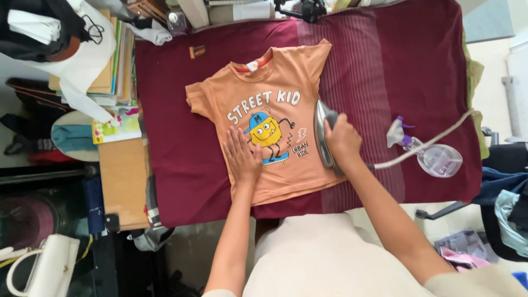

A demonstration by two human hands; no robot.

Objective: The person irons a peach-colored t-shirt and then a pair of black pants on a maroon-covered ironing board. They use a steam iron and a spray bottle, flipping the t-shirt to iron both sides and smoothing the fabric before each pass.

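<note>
Orange shirt (pixel 275 137) under right grip (pixel 342 140)

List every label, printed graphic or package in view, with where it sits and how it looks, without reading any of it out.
Shirt print: on the orange T-shirt, between left hand and right hand; white lettering, yellow cartoon creature, blue cap.
Neck tag: inside collar, small, white.
Cloth tag: on maroon cover, small dark rectangle.

iron (pixel 323 132): handle hidden by right hand (pixel 342 137) | cord (pixel 423 144) end unseen (behind bottle)

Matt orange cloth t-shirt (pixel 275 137) on ribbed maroon cloth cover (pixel 385 82) — iron (pixel 324 135) shiny metal, spray bottle (pixel 434 157) clear plastic.
</note>
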